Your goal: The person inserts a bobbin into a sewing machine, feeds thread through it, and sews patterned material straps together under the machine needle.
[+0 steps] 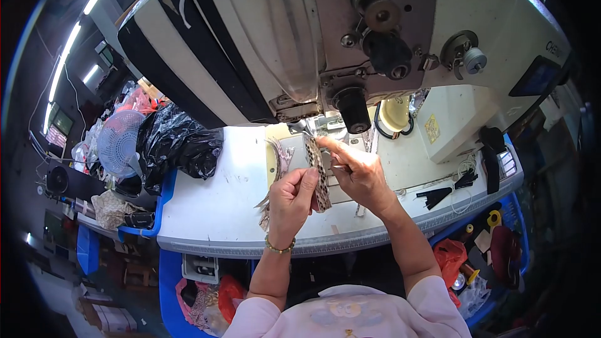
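A narrow animal-print fabric strip [317, 178] runs upright between my hands, in front of the sewing machine's needle area. My left hand [292, 197] pinches its lower part between thumb and fingers. My right hand [363, 178] is at its upper end, index fingertip against the edge and the other fingers curled in. Whether those curled fingers hold anything else is hidden. Left of my left hand lie more cut strips [282, 158] with similar print. Just above the fingertips is the presser foot area [328, 126] of the sewing machine [275, 31].
The white table [200, 213] has a ruler along its front edge. Black scraps [436, 197] and white thread lie at the right. A black plastic bag [181, 141] and a pink basket [119, 144] stand at the left. Blue bins [172, 288] hang below the table.
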{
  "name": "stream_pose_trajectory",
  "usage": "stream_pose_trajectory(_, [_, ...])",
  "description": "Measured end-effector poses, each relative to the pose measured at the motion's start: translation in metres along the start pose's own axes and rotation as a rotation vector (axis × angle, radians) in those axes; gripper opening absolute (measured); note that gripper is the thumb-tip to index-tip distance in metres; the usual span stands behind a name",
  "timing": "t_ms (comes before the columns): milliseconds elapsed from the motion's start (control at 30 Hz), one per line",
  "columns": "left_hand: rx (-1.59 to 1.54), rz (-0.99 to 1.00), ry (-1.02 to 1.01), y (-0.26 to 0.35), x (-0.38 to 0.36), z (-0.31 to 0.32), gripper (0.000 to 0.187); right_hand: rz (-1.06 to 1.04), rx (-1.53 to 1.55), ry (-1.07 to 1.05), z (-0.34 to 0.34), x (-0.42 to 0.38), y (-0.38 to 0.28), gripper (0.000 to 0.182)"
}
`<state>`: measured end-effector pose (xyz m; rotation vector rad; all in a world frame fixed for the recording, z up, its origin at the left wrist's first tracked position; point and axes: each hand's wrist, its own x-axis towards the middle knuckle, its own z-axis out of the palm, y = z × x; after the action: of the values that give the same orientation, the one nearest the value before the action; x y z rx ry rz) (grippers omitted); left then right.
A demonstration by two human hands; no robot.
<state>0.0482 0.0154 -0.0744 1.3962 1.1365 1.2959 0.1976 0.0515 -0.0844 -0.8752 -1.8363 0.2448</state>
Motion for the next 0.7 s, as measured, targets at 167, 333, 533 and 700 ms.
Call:
stream_pose_trajectory(167, [-0.022, -0.03, -0.008, 0.007, -0.003, 0.002, 0.025, 0.019, -0.015, -0.009, -0.001, 0.0, -0.003, 0.056])
stream_pose_trajectory(333, [-0.007, -0.033, -0.032, 0.007, -0.001, 0.0, 0.024, 0.019, -0.016, -0.002, 0.0, -0.001, -0.001, 0.056])
stream_pose_trajectory(533, [-0.005, -0.074, -0.053, 0.007, 0.014, -0.005, 0.024, 0.031, 0.014, 0.008, 0.001, -0.002, -0.003, 0.054])
stream_pose_trajectory(700, [0.047, -0.089, -0.091, 0.012, 0.029, -0.008, 0.029, 0.046, 0.032, 0.005, 0.002, -0.002, -0.003, 0.055])
